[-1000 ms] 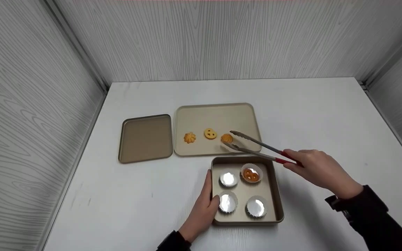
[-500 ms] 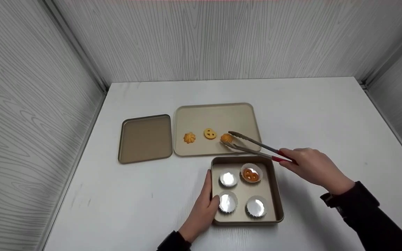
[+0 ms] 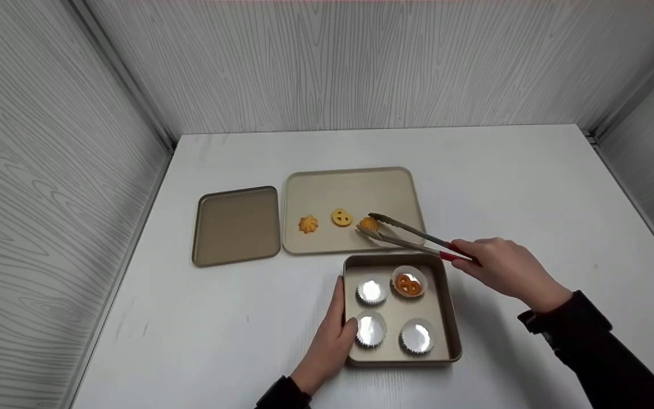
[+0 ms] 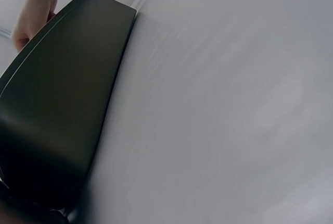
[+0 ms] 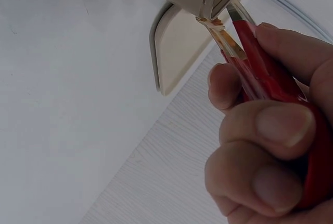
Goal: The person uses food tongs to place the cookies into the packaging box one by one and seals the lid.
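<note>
My left hand (image 3: 330, 343) grips the left wall of a deep square baking pan (image 3: 392, 318), thumb over the rim and fingers along the outside. Inside the pan stand three empty silvery baking cups (image 3: 371, 291) and one holding a brown pretzel-shaped cookie (image 3: 407, 285). My right hand (image 3: 508, 271) holds metal tongs (image 3: 412, 230) by their red handles (image 5: 260, 67). Their tips straddle a round swirl cookie (image 3: 368, 224) on the large beige tray (image 3: 355, 187). To its left lie a yellow pretzel-shaped cookie (image 3: 341, 217) and a flower-shaped cookie (image 3: 307, 224).
A smaller brown tray (image 3: 237, 227) lies left of the large tray, their edges close together. The deep pan sits just in front of the large tray's right half. Wood-grained panels (image 3: 327, 68) enclose the white table (image 3: 202, 329) at the back and sides.
The tongs and my right hand have shifted slightly left, and the tips have drawn a little closer around the swirl cookie. My left hand and the pan have stayed put.
</note>
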`<state>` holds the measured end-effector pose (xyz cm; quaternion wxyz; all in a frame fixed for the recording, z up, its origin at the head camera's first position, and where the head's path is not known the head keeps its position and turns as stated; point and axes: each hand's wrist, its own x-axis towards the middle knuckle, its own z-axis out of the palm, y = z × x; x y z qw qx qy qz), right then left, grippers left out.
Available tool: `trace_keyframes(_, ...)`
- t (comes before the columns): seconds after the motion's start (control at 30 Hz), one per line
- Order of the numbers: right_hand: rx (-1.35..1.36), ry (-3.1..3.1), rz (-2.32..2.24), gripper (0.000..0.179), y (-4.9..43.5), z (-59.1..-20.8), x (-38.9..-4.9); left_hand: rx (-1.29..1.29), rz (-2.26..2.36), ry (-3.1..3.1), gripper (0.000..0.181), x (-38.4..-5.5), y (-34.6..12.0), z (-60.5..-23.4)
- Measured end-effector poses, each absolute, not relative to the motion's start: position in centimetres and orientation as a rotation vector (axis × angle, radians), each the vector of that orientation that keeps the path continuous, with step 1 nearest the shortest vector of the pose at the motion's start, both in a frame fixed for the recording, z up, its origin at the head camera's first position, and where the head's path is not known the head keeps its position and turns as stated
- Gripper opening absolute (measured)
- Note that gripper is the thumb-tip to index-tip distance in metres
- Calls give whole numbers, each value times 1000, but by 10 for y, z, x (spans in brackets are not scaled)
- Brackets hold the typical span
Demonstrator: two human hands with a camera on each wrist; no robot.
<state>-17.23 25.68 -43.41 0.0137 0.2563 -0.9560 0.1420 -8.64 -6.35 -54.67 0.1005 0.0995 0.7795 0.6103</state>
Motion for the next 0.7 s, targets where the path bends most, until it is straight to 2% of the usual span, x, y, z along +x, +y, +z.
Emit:
trace_keyframes(0.43, 848, -2917, 445, 13, 258, -439, -172, 296, 1794, 2330, 79, -86, -63, -546)
trace_keyframes(0.7, 866, -2815, 405, 22, 262, -447, -165, 311, 1808, 2309, 78, -87, -64, -547)
